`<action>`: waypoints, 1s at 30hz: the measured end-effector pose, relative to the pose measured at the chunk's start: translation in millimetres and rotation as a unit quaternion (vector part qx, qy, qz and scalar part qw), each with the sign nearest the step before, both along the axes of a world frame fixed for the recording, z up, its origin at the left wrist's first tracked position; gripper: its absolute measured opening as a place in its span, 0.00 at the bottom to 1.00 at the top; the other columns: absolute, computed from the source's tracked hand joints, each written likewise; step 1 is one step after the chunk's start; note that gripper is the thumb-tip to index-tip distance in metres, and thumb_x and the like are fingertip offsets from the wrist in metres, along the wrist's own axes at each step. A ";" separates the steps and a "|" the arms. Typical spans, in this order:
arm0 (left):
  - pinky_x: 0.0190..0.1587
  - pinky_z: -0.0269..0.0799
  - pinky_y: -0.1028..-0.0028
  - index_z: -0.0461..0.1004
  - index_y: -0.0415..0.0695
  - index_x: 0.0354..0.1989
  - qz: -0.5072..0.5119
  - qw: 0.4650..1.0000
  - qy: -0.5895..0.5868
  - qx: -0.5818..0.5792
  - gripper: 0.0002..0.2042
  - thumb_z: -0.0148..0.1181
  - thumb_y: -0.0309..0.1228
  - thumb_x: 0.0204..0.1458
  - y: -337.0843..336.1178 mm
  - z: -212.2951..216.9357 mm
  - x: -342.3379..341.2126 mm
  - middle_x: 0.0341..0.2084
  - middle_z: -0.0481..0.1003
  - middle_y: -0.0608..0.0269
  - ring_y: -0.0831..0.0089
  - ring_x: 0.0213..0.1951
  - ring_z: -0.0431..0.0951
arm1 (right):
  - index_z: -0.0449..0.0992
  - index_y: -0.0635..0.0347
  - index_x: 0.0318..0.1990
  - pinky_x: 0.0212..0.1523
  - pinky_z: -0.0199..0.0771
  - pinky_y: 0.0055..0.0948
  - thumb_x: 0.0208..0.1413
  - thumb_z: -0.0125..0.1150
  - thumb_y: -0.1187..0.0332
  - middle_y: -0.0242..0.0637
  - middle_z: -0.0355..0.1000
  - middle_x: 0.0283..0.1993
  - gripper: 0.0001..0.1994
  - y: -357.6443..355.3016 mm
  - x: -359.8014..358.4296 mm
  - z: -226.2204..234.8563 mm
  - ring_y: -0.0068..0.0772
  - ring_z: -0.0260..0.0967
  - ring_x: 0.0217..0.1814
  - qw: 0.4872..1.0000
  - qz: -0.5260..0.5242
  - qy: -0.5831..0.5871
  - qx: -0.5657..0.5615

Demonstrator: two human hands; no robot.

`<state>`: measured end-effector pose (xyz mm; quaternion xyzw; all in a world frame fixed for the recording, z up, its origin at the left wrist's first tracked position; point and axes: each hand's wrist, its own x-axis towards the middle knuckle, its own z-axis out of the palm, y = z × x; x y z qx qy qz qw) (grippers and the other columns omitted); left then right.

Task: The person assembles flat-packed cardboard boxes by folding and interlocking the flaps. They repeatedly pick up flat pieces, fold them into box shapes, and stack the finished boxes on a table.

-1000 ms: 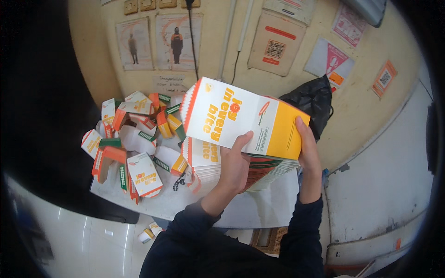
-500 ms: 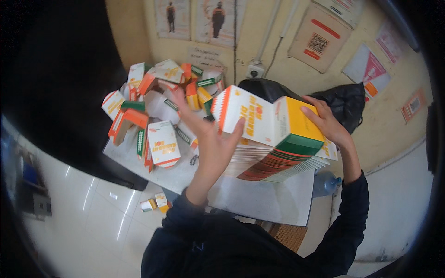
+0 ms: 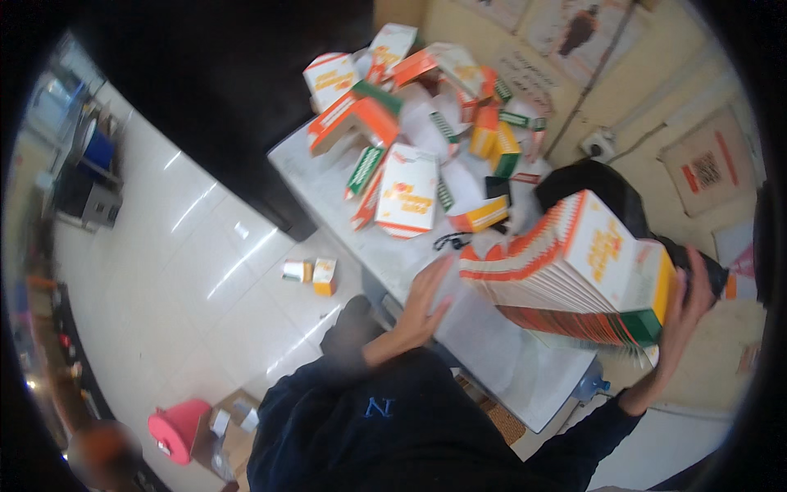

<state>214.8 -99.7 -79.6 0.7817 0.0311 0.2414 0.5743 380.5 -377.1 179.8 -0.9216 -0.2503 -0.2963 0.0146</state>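
A thick stack of folded food cartons (image 3: 602,252), white with orange, yellow and green panels, stands tilted on the right part of the white table. My right hand (image 3: 689,303) presses on the stack's right end, its fingers stretched along the yellow and green side. At the table's front edge, my left hand (image 3: 418,312) is open and holds nothing, its fingertips left of the stack and apart from it. A loose heap of opened cartons (image 3: 407,190) covers the left and back of the table, and a yellow and white carton (image 3: 479,216) lies between heap and stack.
Behind the stack, a black bag (image 3: 586,184) rests against the wall. Two small cartons (image 3: 325,277) lie on the tiled floor, left of the table (image 3: 537,402). A pink bin (image 3: 179,430) and a cardboard box (image 3: 234,426) stand lower left. A bluish bottle (image 3: 590,381) is beside the table's right end.
My view has swung left and down. The left hand has drawn back from above the table to its front edge. My right hand has slid from the stack's top to its right end.
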 end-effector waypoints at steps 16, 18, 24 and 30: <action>0.38 0.70 0.65 0.69 0.38 0.46 0.458 0.712 0.432 -0.312 0.16 0.54 0.35 0.51 -42.8 -306.3 -341.7 0.31 0.75 0.54 0.62 0.34 0.76 | 0.73 0.61 0.41 0.37 0.69 0.24 0.53 0.54 0.77 0.38 0.73 0.35 0.08 280.2 -216.2 -329.7 0.28 0.71 0.36 0.581 0.345 0.706 0.212; 0.37 0.70 0.69 0.69 0.41 0.44 0.383 0.767 0.458 -0.235 0.12 0.52 0.30 0.52 -77.1 -292.0 -341.0 0.31 0.75 0.54 0.66 0.34 0.75 | 0.72 0.60 0.42 0.37 0.70 0.24 0.52 0.55 0.76 0.38 0.73 0.35 0.09 282.6 -246.7 -378.6 0.28 0.71 0.36 0.550 0.299 0.768 0.133; 0.45 0.68 0.61 0.70 0.41 0.45 0.333 0.738 0.518 -0.275 0.15 0.54 0.34 0.50 -74.7 -272.8 -335.6 0.35 0.74 0.50 0.51 0.40 0.73 | 0.71 0.61 0.44 0.38 0.72 0.31 0.48 0.60 0.68 0.41 0.73 0.36 0.15 264.5 -273.7 -532.3 0.33 0.72 0.36 0.579 0.135 0.803 -0.049; 0.47 0.66 0.62 0.70 0.41 0.43 0.432 0.763 0.384 -0.289 0.12 0.56 0.29 0.48 44.0 -324.7 -319.3 0.38 0.72 0.51 0.54 0.43 0.71 | 0.68 0.61 0.47 0.45 0.68 0.36 0.48 0.59 0.63 0.42 0.73 0.38 0.19 312.2 -220.8 -647.9 0.41 0.71 0.43 0.701 0.083 0.690 -0.160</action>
